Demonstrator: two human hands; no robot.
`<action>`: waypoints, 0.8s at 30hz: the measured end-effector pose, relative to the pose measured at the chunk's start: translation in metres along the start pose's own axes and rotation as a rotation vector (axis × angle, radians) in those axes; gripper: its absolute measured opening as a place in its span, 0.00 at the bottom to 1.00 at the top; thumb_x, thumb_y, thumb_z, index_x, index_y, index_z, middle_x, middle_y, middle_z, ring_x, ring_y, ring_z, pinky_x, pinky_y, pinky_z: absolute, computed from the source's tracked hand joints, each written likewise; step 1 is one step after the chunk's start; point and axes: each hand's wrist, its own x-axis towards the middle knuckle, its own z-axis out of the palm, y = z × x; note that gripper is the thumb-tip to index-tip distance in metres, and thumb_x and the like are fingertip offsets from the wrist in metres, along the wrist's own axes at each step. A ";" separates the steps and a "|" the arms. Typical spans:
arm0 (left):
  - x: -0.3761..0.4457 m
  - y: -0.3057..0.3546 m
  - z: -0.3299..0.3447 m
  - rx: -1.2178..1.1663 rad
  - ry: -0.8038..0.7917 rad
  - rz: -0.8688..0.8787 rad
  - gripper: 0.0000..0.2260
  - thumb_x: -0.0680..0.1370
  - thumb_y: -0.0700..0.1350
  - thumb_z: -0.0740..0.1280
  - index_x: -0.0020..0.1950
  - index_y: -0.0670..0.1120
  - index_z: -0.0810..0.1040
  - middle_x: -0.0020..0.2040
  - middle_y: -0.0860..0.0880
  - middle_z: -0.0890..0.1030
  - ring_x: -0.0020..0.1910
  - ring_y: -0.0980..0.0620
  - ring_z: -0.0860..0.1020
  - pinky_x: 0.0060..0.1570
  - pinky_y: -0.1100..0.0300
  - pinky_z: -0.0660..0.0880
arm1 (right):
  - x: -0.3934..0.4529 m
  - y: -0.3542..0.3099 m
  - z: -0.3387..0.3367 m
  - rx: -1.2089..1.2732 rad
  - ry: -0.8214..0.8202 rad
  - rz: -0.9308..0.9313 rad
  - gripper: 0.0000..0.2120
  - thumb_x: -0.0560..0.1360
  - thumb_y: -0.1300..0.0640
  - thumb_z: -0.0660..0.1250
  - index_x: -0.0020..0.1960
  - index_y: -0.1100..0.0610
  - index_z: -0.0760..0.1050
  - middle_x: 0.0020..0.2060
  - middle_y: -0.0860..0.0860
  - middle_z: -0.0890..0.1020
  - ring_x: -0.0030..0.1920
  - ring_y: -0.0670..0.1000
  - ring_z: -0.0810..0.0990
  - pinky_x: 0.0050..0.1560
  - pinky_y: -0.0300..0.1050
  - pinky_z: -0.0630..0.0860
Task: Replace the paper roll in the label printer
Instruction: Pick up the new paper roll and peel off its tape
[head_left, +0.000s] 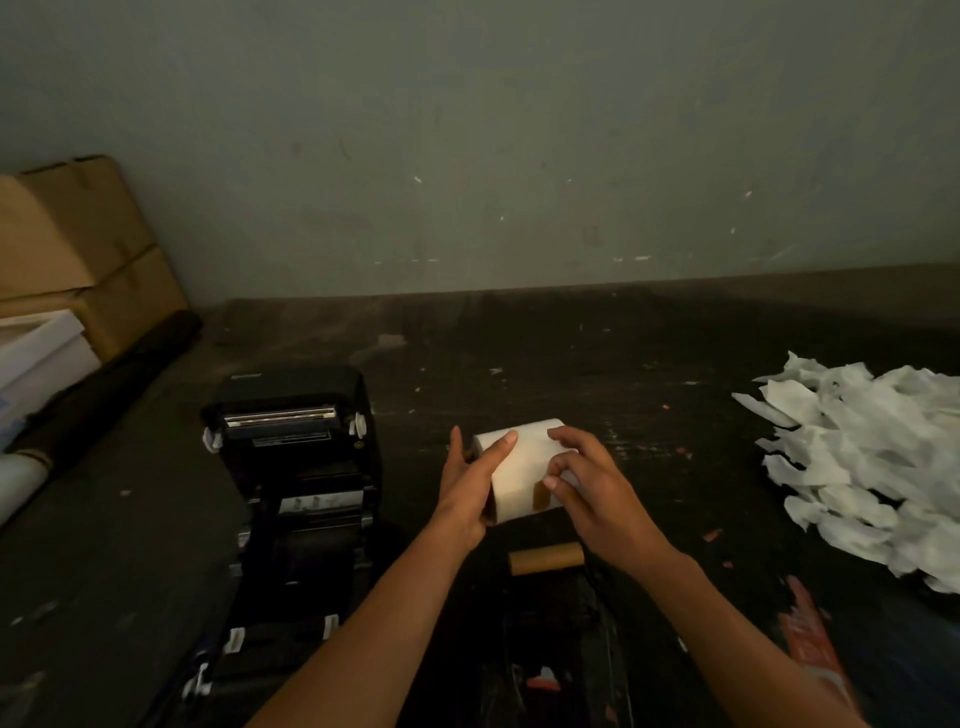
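Both my hands hold a white paper roll (522, 467) above the dark table, right of the printer. My left hand (470, 480) grips its left end. At the roll's right side my right hand (584, 480) pinches its fingertips near a brown strip of tape on the paper. The black label printer (301, 457) stands at the left with its lid open, so the metal bar and the inner bay show. An empty brown cardboard core (545, 557) lies on the table just below my right hand.
A heap of torn white paper scraps (862, 467) lies at the right. Cardboard boxes (78, 254), a white box and a dark rolled tube (114, 374) crowd the left back corner. A red-and-white packet (815, 654) lies near the front right. A grey wall closes the back.
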 end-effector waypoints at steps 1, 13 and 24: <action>0.001 0.000 -0.001 -0.014 0.012 -0.007 0.55 0.53 0.59 0.78 0.73 0.67 0.50 0.70 0.46 0.65 0.51 0.45 0.74 0.36 0.49 0.76 | -0.002 0.002 0.001 0.012 -0.004 -0.003 0.03 0.77 0.57 0.63 0.46 0.50 0.72 0.68 0.41 0.62 0.70 0.42 0.58 0.66 0.42 0.63; 0.009 -0.009 0.001 0.016 -0.079 -0.125 0.55 0.52 0.60 0.79 0.74 0.65 0.54 0.56 0.47 0.73 0.52 0.42 0.76 0.38 0.47 0.79 | 0.016 0.013 0.019 -0.086 0.039 0.053 0.02 0.77 0.54 0.60 0.47 0.47 0.69 0.70 0.46 0.62 0.68 0.43 0.61 0.67 0.46 0.63; 0.013 -0.006 -0.008 -0.013 -0.351 -0.161 0.55 0.53 0.54 0.83 0.73 0.66 0.56 0.63 0.45 0.70 0.59 0.38 0.73 0.43 0.40 0.79 | 0.037 0.014 -0.003 -0.149 -0.025 0.097 0.04 0.76 0.54 0.61 0.45 0.45 0.69 0.61 0.43 0.69 0.57 0.39 0.65 0.56 0.36 0.63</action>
